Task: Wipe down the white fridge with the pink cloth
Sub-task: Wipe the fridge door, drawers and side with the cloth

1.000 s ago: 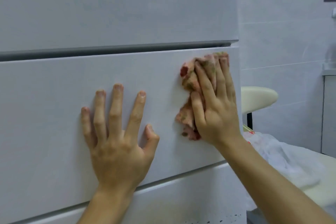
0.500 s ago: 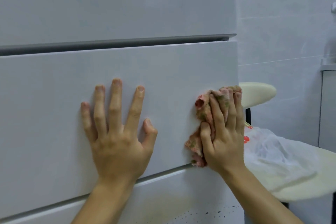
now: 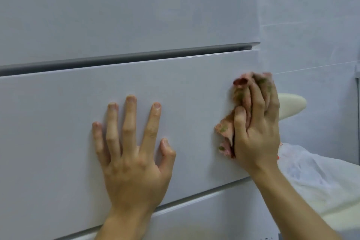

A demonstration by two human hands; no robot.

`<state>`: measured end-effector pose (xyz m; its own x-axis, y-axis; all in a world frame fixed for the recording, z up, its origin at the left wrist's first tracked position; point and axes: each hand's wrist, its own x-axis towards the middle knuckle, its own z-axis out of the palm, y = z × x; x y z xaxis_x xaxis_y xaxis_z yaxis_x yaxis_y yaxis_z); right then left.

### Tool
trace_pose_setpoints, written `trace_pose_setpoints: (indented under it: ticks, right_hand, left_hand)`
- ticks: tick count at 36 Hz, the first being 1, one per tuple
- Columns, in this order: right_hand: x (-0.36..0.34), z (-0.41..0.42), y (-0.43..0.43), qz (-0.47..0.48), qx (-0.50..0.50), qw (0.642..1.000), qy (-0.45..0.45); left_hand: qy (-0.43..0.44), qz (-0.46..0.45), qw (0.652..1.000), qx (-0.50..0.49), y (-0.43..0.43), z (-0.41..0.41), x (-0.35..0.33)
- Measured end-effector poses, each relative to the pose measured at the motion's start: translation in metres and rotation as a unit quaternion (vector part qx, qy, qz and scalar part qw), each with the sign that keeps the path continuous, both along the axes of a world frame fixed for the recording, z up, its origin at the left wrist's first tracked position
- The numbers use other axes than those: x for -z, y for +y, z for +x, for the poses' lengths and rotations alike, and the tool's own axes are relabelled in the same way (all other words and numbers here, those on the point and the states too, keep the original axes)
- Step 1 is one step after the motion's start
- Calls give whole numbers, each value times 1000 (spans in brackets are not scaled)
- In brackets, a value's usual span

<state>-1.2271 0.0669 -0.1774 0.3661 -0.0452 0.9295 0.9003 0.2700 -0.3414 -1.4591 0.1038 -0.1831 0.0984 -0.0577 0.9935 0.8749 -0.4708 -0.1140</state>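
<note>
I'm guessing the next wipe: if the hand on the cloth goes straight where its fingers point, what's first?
The right hand points up the white fridge panel. It would probably meet the dark groove at the panel's top edge first.

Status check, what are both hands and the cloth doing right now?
Left hand flat on white fridge, fingers spread. Right hand presses pink cloth near its right edge. Nothing in the way.

The left grip (image 3: 134, 163) lies flat, fingers spread, on the middle panel of the white fridge (image 3: 58, 113), while the right grip (image 3: 257, 132) presses the crumpled pink cloth (image 3: 226, 128) against the same panel near its right edge, with a cream seat (image 3: 290, 105) and a white plastic bag (image 3: 311, 169) beyond
</note>
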Motion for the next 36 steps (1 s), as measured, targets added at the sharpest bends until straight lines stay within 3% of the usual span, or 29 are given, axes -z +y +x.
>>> trace_pose_setpoints:
  ticks: [2, 7, 11, 17, 29, 33, 36]
  right_hand:
    - [31, -2, -1, -18, 5, 999, 46]
    - [56, -2, 0, -45, 2, 997, 61]
    - [11, -5, 3, -56, 63, 994, 63]
    - [-67, -2, 5, -19, 4, 998, 64]
    - [100, -21, -10, -99, 0, 978, 182]
    - [92, -23, -9, -125, 6, 966, 226]
    - [65, -24, -2, -80, 66, 978, 179]
  left_hand:
    - [-2, -3, 1000, 0, -1, 0, 1]
    - [5, -7, 1000, -2, -1, -1, 1]
    - [6, -10, 1000, -7, -2, -1, 1]
    - [5, -6, 1000, 2, -3, -1, 0]
    - [11, -37, 999, 13, -9, -4, -1]
    - [12, -45, 999, 13, -12, -4, -1]
    - [12, -53, 998, 20, -15, -4, -3]
